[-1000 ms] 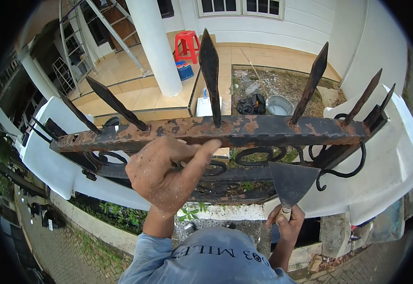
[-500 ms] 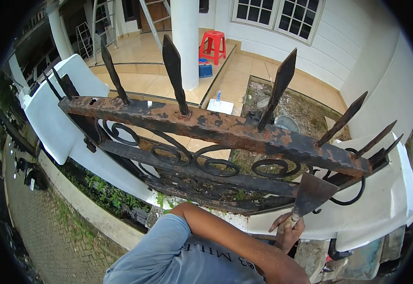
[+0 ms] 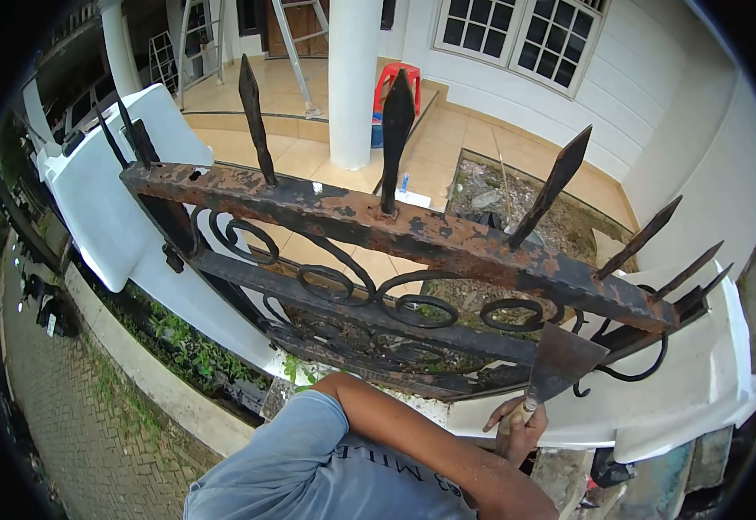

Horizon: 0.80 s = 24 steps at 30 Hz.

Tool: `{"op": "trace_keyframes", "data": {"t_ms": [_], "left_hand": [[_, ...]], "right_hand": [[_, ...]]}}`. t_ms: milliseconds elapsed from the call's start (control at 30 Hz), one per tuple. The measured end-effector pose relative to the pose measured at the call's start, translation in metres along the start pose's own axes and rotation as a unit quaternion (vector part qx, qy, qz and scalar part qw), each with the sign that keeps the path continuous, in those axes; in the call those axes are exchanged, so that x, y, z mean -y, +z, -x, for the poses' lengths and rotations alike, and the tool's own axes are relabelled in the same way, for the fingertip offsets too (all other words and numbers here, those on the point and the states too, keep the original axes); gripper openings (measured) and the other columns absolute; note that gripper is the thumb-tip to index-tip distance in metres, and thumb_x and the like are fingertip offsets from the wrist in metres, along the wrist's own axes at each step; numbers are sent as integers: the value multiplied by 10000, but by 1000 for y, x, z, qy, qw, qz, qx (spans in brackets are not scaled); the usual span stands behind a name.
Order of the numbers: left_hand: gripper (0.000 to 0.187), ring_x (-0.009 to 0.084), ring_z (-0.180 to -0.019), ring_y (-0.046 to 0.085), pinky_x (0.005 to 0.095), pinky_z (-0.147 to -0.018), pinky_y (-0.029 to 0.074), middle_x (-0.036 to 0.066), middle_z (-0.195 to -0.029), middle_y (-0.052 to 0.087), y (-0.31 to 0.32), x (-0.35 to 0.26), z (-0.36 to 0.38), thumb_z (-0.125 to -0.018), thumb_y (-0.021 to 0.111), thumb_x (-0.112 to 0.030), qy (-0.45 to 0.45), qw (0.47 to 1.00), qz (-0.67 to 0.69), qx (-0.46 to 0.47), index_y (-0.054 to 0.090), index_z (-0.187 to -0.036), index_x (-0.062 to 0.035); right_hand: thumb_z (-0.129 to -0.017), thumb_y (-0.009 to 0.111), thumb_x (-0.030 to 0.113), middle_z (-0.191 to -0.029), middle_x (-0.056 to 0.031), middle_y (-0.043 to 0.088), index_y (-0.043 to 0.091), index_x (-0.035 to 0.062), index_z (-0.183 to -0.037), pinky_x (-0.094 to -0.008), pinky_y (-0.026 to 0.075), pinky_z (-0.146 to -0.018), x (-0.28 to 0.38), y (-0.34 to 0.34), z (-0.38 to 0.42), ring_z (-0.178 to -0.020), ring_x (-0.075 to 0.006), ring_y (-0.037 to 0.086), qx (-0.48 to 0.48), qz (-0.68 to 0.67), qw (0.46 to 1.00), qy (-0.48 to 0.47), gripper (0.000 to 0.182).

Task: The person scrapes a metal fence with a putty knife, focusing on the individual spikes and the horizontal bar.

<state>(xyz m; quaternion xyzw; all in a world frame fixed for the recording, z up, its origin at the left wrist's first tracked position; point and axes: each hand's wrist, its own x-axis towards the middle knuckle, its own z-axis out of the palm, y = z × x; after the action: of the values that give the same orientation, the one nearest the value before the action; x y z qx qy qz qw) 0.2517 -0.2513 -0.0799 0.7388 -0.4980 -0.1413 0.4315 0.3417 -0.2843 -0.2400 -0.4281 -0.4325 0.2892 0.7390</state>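
Note:
My right hand (image 3: 518,428) is closed around the pale handle of a paint scraper (image 3: 562,364), whose wide, worn metal blade points up and away from me. In this view the blade overlaps the lower right part of a black iron gate section (image 3: 421,229) with spear tips, scrolls and a top rail of flaking paint and rust. My left forearm (image 3: 421,429) crosses my chest toward the right. The left hand itself is beyond the lower edge of the picture.
White curved walls (image 3: 127,195) flank the ironwork. Behind it stand a white pillar (image 3: 352,87), a red plastic stool (image 3: 406,76) and a ladder (image 3: 293,54). Plants (image 3: 183,351) grow along the lower left, beside a paved road (image 3: 122,433) with a parked motorcycle (image 3: 47,308).
The view has shifted, so the spear tips sit farther right. The scraper has moved slightly left and down, still held in my right hand.

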Motion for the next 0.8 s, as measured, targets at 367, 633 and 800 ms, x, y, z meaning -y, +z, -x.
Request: {"op": "trace_keyframes", "data": {"t_ms": [367, 633, 800], "left_hand": [[482, 395, -781, 541, 450, -696, 430, 254, -768, 539, 40, -24, 27, -867, 530, -410, 95, 995, -6, -21, 546, -817, 69], [464, 392, -864, 564, 450, -733, 451, 250, -866, 557, 70, -34, 35, -823, 590, -397, 259, 951, 13, -170, 572, -828, 66], [418, 390, -939, 545, 444, -763, 444, 254, -975, 549, 55, -64, 54, -821, 600, -365, 139, 986, -5, -88, 577, -850, 51]], "right_hand": [[-828, 657, 377, -627, -107, 554, 490, -33, -807, -258, 444, -408, 16, 63, 7, -473, -149, 547, -41, 37, 998, -10, 443], [-913, 529, 180, -823, -182, 583, 361, -36, -1190, -257, 453, -435, 17, 87, 13, -516, -175, 566, -33, 6, 998, -48, 388], [-911, 525, 144, -772, -118, 556, 386, -30, -1188, -214, 393, -432, 48, 80, 0, -501, -97, 493, -55, 113, 989, -74, 355]]}}
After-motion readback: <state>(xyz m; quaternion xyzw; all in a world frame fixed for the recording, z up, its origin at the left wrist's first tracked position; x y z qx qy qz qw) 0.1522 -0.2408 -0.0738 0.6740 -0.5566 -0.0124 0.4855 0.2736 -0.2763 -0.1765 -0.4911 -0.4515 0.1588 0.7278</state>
